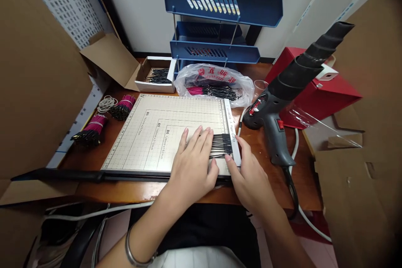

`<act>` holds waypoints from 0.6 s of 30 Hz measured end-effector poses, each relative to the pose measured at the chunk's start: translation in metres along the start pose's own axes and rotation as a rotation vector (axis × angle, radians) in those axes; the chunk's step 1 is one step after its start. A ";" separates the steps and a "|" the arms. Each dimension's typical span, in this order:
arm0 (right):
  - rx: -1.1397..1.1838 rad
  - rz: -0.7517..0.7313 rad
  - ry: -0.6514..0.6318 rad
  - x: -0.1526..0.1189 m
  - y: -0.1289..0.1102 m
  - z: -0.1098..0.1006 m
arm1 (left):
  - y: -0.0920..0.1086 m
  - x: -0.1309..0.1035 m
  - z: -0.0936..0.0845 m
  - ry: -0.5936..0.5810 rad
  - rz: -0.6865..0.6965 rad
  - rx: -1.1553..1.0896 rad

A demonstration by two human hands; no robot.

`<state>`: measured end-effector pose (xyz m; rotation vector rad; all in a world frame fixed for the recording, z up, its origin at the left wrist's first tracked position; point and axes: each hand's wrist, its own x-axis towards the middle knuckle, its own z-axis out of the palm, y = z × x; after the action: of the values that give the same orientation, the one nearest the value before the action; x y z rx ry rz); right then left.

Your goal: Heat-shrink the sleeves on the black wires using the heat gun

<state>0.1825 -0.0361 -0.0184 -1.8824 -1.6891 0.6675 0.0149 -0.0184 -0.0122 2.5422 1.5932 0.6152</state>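
A cream paper cutter (150,134) with printed grid lines lies on the desk, its black handle arm down along the near edge. Several thin black wires (221,144) rest side by side on its right part, their right ends near the white ruler strip (232,134). Flat over the left part of these wires lies my left hand (193,163), fingers stretched out, hiding what is beneath. My right hand (249,171) is at the cutter's right edge, thumb and forefinger apart, the thumb tip by the ends of the nearest wires.
A heat gun (276,117) stands at the right before a red box (326,92). Behind the cutter are a plastic bag (216,75) of pink and black wires, a white box (155,87) and a blue rack (216,52). Tied wire bundles (91,130) lie left.
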 end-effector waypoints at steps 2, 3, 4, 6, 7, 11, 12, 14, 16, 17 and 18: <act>-0.022 0.043 -0.015 0.002 -0.003 0.001 | 0.000 0.004 0.003 0.006 -0.004 0.009; -0.022 0.051 -0.018 0.003 -0.003 0.002 | 0.000 0.005 0.003 0.009 -0.002 0.017; -0.020 0.054 -0.021 0.003 -0.003 0.002 | 0.001 0.005 0.003 0.015 -0.001 0.031; -0.011 0.053 -0.030 0.003 -0.003 0.003 | 0.005 -0.002 -0.001 0.033 0.006 0.068; -0.005 0.053 -0.029 0.003 -0.002 0.003 | 0.008 -0.007 -0.003 0.043 0.014 0.089; 0.019 0.054 -0.026 0.003 -0.001 0.002 | 0.014 -0.033 -0.008 0.031 0.053 0.140; 0.022 0.052 -0.028 0.004 -0.001 0.002 | 0.014 -0.037 -0.008 0.025 0.053 0.147; 0.027 0.047 -0.039 0.004 -0.001 0.001 | 0.014 -0.043 -0.008 0.019 0.049 0.155; 0.030 0.042 -0.045 0.005 -0.002 0.000 | 0.014 -0.044 -0.007 0.024 0.056 0.150; 0.031 0.041 -0.045 0.005 -0.002 0.000 | 0.015 -0.044 -0.006 0.028 0.063 0.143; 0.032 0.041 -0.042 0.005 -0.002 0.000 | 0.016 -0.044 -0.005 0.032 0.069 0.135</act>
<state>0.1818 -0.0306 -0.0166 -1.8969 -1.6601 0.7514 0.0104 -0.0650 -0.0160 2.7070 1.6159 0.5771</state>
